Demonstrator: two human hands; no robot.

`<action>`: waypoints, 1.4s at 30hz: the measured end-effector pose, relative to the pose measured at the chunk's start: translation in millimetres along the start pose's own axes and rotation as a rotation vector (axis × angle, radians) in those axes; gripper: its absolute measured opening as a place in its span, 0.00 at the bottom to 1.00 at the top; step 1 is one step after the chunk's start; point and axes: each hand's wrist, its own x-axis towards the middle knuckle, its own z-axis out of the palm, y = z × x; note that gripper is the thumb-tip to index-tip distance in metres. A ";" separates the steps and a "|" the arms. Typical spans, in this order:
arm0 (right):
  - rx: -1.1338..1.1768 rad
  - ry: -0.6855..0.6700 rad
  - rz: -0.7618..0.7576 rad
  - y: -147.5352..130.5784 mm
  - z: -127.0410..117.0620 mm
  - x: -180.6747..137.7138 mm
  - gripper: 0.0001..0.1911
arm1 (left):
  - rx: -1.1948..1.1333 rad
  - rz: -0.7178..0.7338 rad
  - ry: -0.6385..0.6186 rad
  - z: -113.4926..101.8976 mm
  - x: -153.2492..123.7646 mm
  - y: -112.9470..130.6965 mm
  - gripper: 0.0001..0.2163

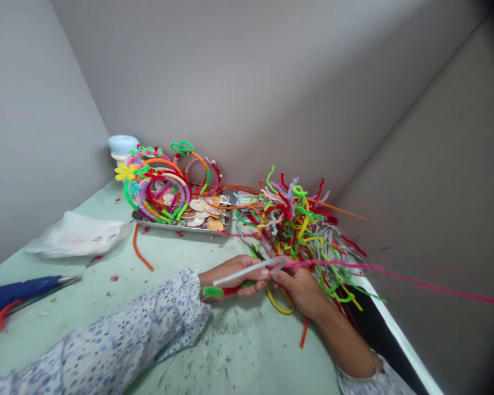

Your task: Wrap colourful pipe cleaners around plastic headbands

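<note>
At the middle of the frame the left hand [234, 277] is closed round a white strip [242, 272] and a green-and-red pipe cleaner [218, 291]; the right hand [300, 286], just beside it, pinches a pink pipe cleaner [395, 276] that runs off towards the right edge; the pile of pipe cleaners [300, 219] lies just above both hands.

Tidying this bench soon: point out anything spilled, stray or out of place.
The pipe-cleaner pile sprawls loose, strands hanging over the table's right edge. One orange pipe cleaner lies alone beside the tray, and red scraps dot the table.
</note>
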 end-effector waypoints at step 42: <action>-0.284 0.298 -0.236 -0.8 22.7 -6.6 0.07 | 0.264 0.309 0.415 5.4 9.6 -13.1 0.10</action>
